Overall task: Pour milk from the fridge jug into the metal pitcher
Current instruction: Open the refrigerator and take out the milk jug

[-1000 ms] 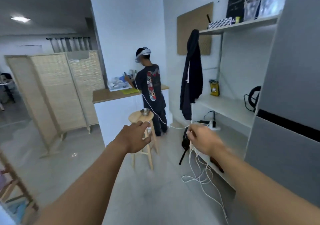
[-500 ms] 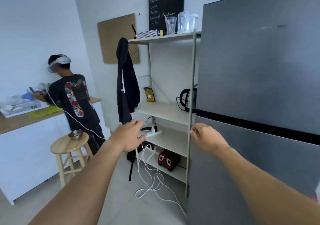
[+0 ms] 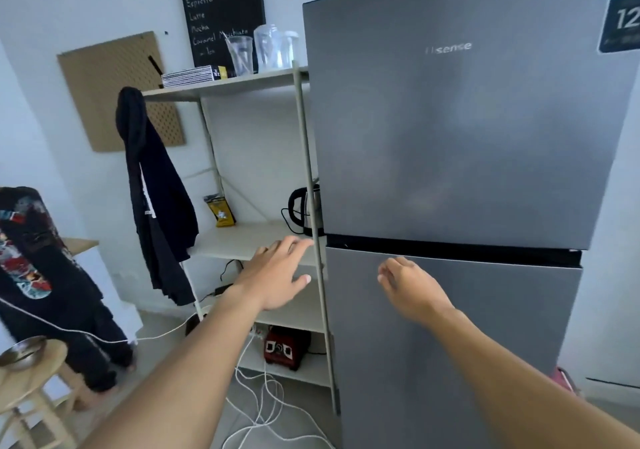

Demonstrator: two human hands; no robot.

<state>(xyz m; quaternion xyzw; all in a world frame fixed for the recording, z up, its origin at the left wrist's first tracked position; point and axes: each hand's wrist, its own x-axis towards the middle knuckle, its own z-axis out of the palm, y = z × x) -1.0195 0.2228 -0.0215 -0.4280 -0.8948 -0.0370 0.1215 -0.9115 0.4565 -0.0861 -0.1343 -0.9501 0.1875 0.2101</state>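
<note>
Head view, centre: fridge (image 3: 460,158), grey, two doors, both closed; dark seam between them runs level, just above both hands. Left hand (image 3: 277,275): fingers spread, empty, beside the lower door's left edge, in front of the shelf (image 3: 249,241). Right hand (image 3: 408,286): loosely curled, empty, before the lower door, the nearer to the seam. Jug and pitcher: not visible; jug presumably inside.
</note>
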